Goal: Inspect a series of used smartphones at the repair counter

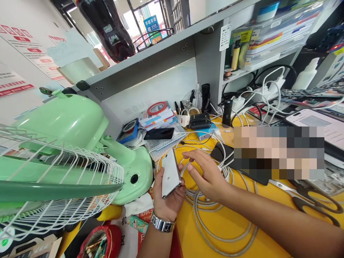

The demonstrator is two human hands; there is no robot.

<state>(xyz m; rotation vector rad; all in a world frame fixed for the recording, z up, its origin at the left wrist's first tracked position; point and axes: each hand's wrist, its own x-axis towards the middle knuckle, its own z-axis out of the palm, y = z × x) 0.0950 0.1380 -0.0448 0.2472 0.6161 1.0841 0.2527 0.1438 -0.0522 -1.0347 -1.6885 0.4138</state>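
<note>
My left hand (170, 200), with a metal-banded watch (162, 224) at its wrist, is closed around a white smartphone (170, 173). The back of the phone faces me, with a small logo near its lower end and the camera at the top. Just to the right of the phone hovers my right hand (208, 175), its fingers apart and nothing in them. Below that hand lies a loose coil of grey cable (199, 215) on the yellow tabletop (215, 233).
A green fan (134, 168) with a white wire guard stands at left. Behind lie a black phone (159, 133) and a tape roll (157, 108). To the right are scissors (303, 197), another phone (317, 125) and tangled white cables. A red pouch (107, 240) sits lower left.
</note>
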